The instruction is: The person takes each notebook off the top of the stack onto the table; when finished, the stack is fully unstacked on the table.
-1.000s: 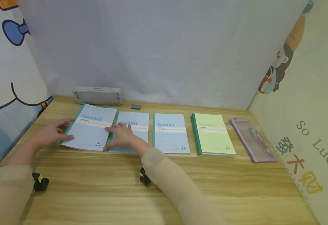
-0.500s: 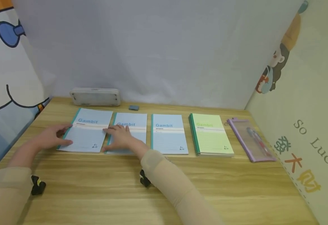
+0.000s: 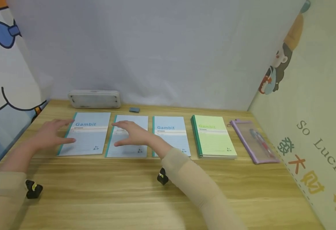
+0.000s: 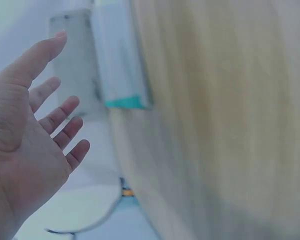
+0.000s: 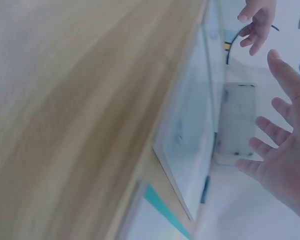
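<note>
A blue notebook [image 3: 84, 140] with a teal spine lies flat at the left end of a row. My left hand [image 3: 48, 134] hovers at its left edge, fingers spread, and in the left wrist view the palm [image 4: 30, 155] holds nothing. Over the second blue notebook [image 3: 130, 150] is my right hand [image 3: 134, 133], its thumb and fingers apart and nothing between them. The right wrist view shows that hand [image 5: 287, 145] raised clear of the covers. To the right lie a third blue notebook [image 3: 172, 137] and a thicker green notebook stack [image 3: 215, 137].
A pale pencil case [image 3: 94, 99] stands against the white backdrop at the back left. A small grey eraser [image 3: 134, 110] lies behind the second notebook. At the far right is a purple-edged mesh pouch [image 3: 254, 140] with pens inside, near the printed side wall [image 3: 308, 105].
The leftmost notebook, tilted and held before, now lies flat and straight beside the second. Both hands have let go of it; the right hand has moved right and lifted.
</note>
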{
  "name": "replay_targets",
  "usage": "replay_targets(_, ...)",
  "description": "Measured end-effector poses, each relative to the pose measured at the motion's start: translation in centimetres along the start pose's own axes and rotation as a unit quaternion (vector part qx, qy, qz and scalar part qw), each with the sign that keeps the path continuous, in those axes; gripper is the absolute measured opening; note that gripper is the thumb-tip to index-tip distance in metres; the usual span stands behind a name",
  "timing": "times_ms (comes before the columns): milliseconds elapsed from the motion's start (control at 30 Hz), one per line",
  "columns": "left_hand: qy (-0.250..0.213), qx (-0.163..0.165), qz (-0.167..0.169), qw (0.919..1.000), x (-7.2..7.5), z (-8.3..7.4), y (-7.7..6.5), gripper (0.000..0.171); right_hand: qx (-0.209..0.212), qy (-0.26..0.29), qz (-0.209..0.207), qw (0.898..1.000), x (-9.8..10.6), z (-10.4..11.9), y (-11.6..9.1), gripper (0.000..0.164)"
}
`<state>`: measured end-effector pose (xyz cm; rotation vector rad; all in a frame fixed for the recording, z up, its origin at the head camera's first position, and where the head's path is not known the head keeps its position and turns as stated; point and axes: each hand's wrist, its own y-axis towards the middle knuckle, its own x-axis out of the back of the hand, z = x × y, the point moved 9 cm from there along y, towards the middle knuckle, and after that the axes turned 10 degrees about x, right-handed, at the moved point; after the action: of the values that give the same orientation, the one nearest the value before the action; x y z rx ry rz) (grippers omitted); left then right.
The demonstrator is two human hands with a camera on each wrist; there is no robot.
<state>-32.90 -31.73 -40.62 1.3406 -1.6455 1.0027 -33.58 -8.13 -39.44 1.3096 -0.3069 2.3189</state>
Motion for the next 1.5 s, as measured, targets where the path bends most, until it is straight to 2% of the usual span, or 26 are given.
replay_targets(100,0.015,-0.018,-0.016,0.9996,0.9,-1.9,0.0,0.085,0.006,-0.005,-0.013,1.0,1.6,0.0,-1.4,0.078)
replay_targets(333,0.033,-0.018,-0.029,0.9989,2.2,-6.7,-0.1,0.088,0.002,-0.006,-0.048,0.999,5.6,0.1,-5.7,0.078)
replay_targets(533,0.047,-0.03,-0.049,0.9972,3.0,-11.1,-0.3,0.091,-0.016,-0.01,-0.089,0.996,8.9,-1.4,-10.4,0.078)
replay_targets(667,0.029,-0.041,-0.069,0.9964,3.2,-13.6,-0.7,0.089,-0.032,-0.013,-0.108,0.994,10.5,-2.9,-13.5,0.078)
replay_targets(867,-0.042,-0.055,-0.082,0.9942,2.7,-17.3,-1.2,0.087,-0.063,-0.031,-0.138,0.988,12.9,-4.6,-18.5,0.078)
replay_targets(1000,-0.086,-0.062,-0.097,0.9897,1.8,-19.4,-1.0,0.086,-0.071,-0.03,-0.164,0.983,14.3,-5.6,-22.1,0.076)
replay_targets(1200,-0.139,-0.063,-0.104,0.9828,-1.0,-22.9,0.2,0.09,-0.093,-0.016,-0.189,0.977,15.0,-8.1,-27.0,0.077)
replay_targets(1500,-0.217,-0.067,-0.07,0.9713,-5.9,-28.9,2.4,0.094,-0.141,-0.031,-0.176,0.974,15.1,-11.7,-31.3,0.078)
